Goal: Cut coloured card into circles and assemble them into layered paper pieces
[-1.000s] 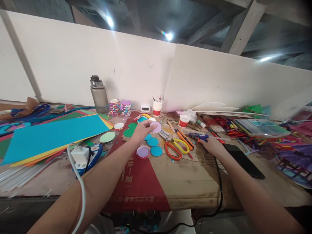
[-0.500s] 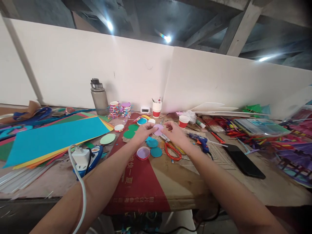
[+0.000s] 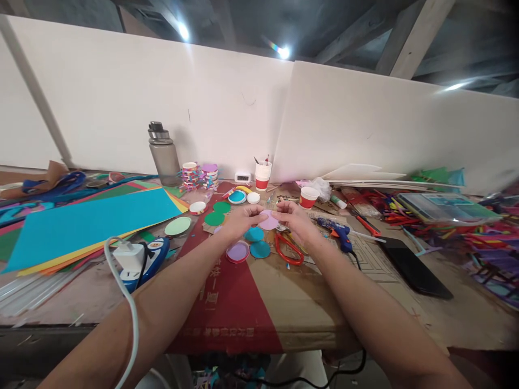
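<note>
Over cluttered cardboard (image 3: 308, 292), our left hand (image 3: 239, 221) and right hand (image 3: 295, 219) pinch one pink paper disc (image 3: 268, 220) together.

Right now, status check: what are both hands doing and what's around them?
Left hand and right hand both pinching pink paper disc above the table. Teal discs and red scissors directly beneath. Glue gun lying right, untouched.

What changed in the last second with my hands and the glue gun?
The right hand let go of the blue glue gun and moved left to the pink paper disc, which both hands now hold. The left hand kept its grip; the glue gun lies on the table.
</note>
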`<state>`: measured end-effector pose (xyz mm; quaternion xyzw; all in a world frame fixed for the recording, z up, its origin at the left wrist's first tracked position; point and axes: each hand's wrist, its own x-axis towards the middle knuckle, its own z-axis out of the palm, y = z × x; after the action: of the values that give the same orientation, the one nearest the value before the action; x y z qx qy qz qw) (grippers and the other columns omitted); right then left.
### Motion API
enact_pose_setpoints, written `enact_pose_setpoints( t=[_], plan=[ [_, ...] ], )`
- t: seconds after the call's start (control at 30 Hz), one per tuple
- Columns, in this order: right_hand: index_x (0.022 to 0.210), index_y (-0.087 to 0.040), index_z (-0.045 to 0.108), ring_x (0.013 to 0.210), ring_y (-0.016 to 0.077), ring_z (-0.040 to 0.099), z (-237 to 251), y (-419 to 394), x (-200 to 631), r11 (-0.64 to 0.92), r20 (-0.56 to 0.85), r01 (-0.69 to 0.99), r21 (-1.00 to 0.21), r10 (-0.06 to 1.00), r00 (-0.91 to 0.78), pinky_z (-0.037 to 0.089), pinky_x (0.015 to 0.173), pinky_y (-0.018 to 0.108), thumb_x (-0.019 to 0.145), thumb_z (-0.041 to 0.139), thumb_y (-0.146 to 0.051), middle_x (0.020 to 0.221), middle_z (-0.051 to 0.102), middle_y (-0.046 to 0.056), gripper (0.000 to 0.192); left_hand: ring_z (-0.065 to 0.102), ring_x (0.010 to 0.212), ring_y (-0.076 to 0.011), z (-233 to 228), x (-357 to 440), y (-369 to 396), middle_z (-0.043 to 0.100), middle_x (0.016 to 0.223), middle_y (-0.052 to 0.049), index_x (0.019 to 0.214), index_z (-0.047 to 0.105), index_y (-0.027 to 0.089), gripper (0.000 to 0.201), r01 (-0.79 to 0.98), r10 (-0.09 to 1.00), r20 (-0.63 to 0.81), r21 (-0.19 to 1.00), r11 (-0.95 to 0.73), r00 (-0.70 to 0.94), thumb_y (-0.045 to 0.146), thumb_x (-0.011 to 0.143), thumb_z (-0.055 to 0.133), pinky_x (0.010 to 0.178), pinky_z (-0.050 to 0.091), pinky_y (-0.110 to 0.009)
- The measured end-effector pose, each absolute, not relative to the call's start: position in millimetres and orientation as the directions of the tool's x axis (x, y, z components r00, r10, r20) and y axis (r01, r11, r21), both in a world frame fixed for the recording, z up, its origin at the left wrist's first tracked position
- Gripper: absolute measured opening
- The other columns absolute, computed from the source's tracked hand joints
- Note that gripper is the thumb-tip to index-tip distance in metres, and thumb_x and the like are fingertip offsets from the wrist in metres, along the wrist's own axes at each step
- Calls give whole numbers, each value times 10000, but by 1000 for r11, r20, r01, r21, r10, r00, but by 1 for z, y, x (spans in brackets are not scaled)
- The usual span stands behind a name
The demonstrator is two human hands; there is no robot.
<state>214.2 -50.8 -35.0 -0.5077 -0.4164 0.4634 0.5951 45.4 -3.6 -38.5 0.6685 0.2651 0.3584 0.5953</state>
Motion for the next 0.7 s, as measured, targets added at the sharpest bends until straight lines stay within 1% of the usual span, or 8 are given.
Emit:
enact_pose_setpoints(
  t=[0.07, 0.13, 0.23, 0.33, 0.43, 0.53, 0.6, 0.7],
  plan=[
    [882, -197, 574, 760, 122, 531, -34, -53, 215, 46, 11, -147, -988, 973, 232, 421, 704, 276, 371, 900, -356, 859, 550, -22, 627, 476, 655, -106, -40, 45, -2, 626, 761, -16, 833, 694, 143, 407, -67, 779, 166, 985, -157, 605, 496, 651, 786, 608, 338, -246],
    [876, -200, 574, 740, 120, 527, -34, -53, 219, 63, 25, -141, -988, 967, 254, 414, 678, 271, 384, 892, -358, 836, 563, -25, 606, 460, 637, -98, -41, 45, 0, 622, 754, -14, 833, 699, 142, 403, -66, 786, 160, 986, -150, 597, 486, 647, 794, 595, 330, -242],
    [869, -207, 563, 655, 106, 482, -36, -51, 228, 124, 93, -89, -988, 949, 300, 396, 622, 263, 496, 830, -426, 771, 559, -35, 508, 466, 612, -92, -43, 44, 4, 621, 738, -14, 829, 695, 148, 398, -128, 823, 147, 988, -91, 549, 464, 619, 818, 573, 333, -238],
    [806, -201, 570, 605, 103, 437, -36, -49, 233, 179, 167, -5, -984, 924, 345, 392, 603, 267, 596, 745, -486, 701, 528, -36, 394, 480, 598, -84, -42, 43, 7, 618, 733, -10, 815, 682, 152, 393, -187, 865, 138, 981, -52, 483, 430, 590, 844, 559, 341, -229],
    [763, -193, 592, 617, 119, 453, -36, -52, 229, 193, 211, 91, -977, 936, 281, 407, 611, 274, 701, 650, -545, 674, 543, -14, 362, 482, 586, -79, -40, 43, 6, 621, 743, -7, 806, 665, 150, 424, -175, 875, 136, 983, -60, 464, 433, 557, 857, 542, 347, -224],
    [855, -186, 621, 692, 138, 514, -37, -57, 221, 220, 261, 203, -954, 943, 204, 432, 644, 274, 763, 585, -577, 782, 623, 17, 403, 467, 569, -74, -38, 45, 4, 615, 738, -2, 816, 661, 149, 443, -117, 857, 157, 987, -114, 491, 465, 566, 843, 533, 354, -224],
    [913, -181, 632, 747, 147, 548, -37, -61, 216, 267, 311, 248, -931, 937, 157, 443, 680, 276, 776, 591, -545, 857, 655, 27, 391, 463, 573, -76, -37, 46, 1, 608, 723, 2, 804, 657, 149, 425, -75, 838, 171, 985, -155, 518, 466, 581, 833, 539, 362, -226],
    [844, -178, 643, 741, 152, 567, -37, -64, 214, 331, 380, 320, -888, 919, 105, 439, 695, 284, 792, 598, -447, 820, 669, 22, 278, 470, 593, -84, -34, 48, -6, 605, 723, 1, 792, 653, 148, 403, -42, 812, 181, 981, -190, 555, 458, 599, 823, 555, 372, -230]
  ],
)
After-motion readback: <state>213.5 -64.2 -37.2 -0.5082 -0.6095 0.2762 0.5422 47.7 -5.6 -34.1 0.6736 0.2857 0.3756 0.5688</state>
